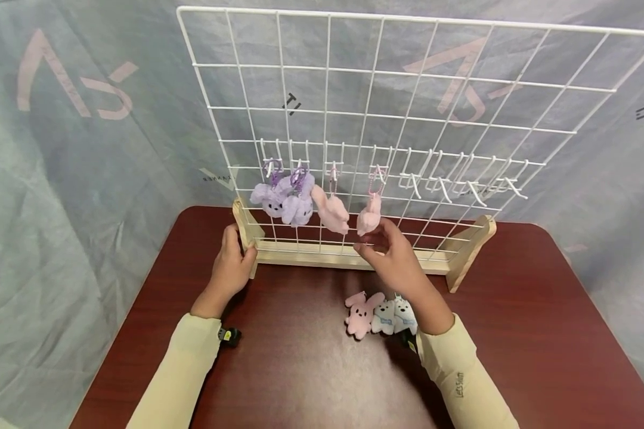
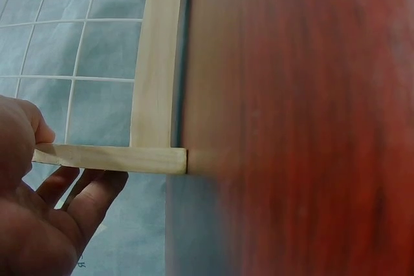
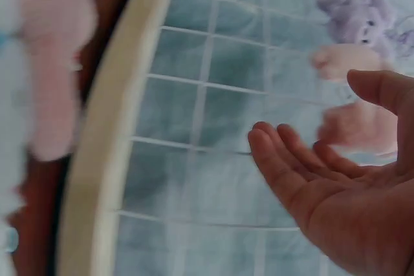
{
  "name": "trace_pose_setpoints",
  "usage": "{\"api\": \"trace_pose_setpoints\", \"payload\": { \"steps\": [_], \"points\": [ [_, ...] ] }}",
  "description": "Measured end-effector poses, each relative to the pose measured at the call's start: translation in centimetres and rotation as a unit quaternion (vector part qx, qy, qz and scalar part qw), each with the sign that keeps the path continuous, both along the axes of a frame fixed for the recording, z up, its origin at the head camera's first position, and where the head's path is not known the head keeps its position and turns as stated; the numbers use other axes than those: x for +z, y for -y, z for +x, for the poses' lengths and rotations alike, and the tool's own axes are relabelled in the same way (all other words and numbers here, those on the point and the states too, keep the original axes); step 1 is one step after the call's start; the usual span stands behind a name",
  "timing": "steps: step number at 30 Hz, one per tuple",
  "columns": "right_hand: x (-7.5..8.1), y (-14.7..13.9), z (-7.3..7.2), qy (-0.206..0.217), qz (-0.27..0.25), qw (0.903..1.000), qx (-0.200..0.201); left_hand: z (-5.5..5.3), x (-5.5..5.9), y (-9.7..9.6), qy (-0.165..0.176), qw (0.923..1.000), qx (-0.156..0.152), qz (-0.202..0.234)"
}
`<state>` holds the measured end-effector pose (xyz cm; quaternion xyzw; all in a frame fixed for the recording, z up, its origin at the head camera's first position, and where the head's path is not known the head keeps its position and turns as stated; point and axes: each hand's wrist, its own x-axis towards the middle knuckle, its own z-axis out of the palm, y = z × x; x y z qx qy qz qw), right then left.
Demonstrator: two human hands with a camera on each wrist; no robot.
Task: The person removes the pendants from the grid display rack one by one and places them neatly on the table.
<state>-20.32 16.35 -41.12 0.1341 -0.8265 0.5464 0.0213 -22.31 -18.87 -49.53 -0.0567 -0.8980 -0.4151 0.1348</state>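
Backdrop cloth (image 1: 112, 179), grey, printed: hangs behind the table and to both sides.

Table (image 1: 295, 369), dark red-brown: bears the whole display; gives flat, firm footing.

Wire rack (image 1: 372, 72), white: stands on edge in wood; offers crossbars for hanging.

Wooden bar (image 1: 311, 255), pale: runs along the bottom of the rack, between both ends; probably keeps the wire from sagging or tipping.

Wooden feet, left (image 1: 253, 229) and right (image 1: 469, 253): set crosswise at the ends, likely for front-to-back balance.

Left hand (image 1: 231, 265): grips the left foot between thumb and fingers; apparently steadies the rack.

Right hand (image 1: 394, 253): loose and wide, thumb well apart from fingers, just beside the lower end of the rightmost hanging toy; holds nothing visible, perhaps placed to straighten that toy. Cannot tell whether touching.

Plush toys, hanging: two purple (image 1: 271, 199) (image 1: 297, 210), close together; two pink (image 1: 333, 214) (image 1: 369, 215), apart, faces not visible.

Plush toys, lying before the stand: one pink rabbit (image 1: 359, 316), two white (image 1: 383, 316) (image 1: 404, 314); side by side, seemingly for easy reach.

Hooks, white: four behind the hanging toys, four more (image 1: 410, 179) to the right; spaced along one crossbar, presumably for an even row.

Rings and chains, purple (image 1: 299, 173) and pink (image 1: 377, 179): loop over hooks, take the toys' weight.
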Motion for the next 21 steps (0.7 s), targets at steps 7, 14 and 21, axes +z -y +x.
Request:
{"api": "trace_pose_setpoints", "payload": {
  "steps": [7,14,21],
  "points": [
    [2.3,0.6,0.7,0.011,-0.040,0.9991,-0.010,0.0,-0.2,-0.1,0.000,1.0000,0.000,-0.002],
    [3.6,1.0,0.6,-0.025,-0.097,0.9942,-0.037,0.0,-0.2,-0.1,0.003,1.0000,-0.002,0.001],
    [4.8,1.1,0.6,-0.060,-0.083,0.9927,-0.063,0.0,0.0,-0.1,0.000,1.0000,-0.001,0.004]
  ]
}}
